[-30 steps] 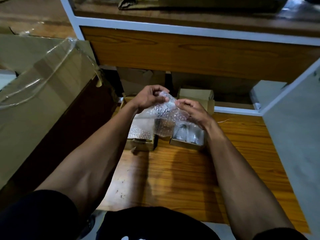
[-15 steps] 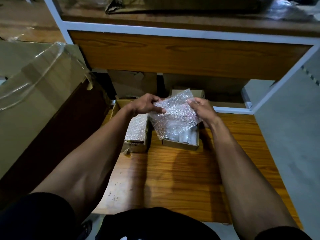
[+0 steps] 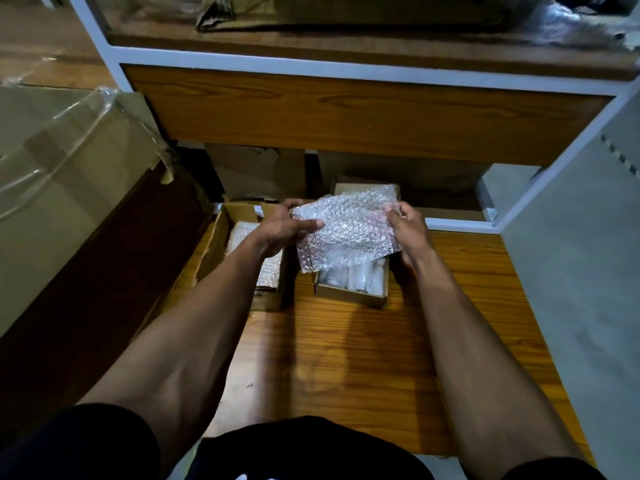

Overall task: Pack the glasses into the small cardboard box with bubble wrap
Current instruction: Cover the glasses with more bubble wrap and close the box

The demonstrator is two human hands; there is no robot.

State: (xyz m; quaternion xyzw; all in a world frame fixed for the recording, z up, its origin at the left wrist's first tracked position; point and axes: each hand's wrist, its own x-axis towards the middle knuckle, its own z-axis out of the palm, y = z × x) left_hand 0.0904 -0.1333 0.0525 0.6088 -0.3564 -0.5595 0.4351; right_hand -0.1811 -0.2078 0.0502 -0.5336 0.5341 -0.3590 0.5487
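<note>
A sheet of bubble wrap (image 3: 346,230) is stretched flat between both hands, held above the small open cardboard box (image 3: 349,295). My left hand (image 3: 287,226) pinches its left edge and my right hand (image 3: 408,230) grips its right edge. Under the sheet, clear glasses (image 3: 349,277) lie inside the box, partly hidden. The box rests on the wooden shelf board (image 3: 346,358).
A second open box (image 3: 239,216) holding bubble wrap stands just left of the small one. A large taped carton (image 3: 69,188) fills the left side. Overhead runs a wooden shelf with a white frame (image 3: 346,74). A grey wall (image 3: 581,254) closes the right.
The bubble wrap, bunched between my hands a second ago, has been spread out into a flat sheet. My hands have moved apart over the small box.
</note>
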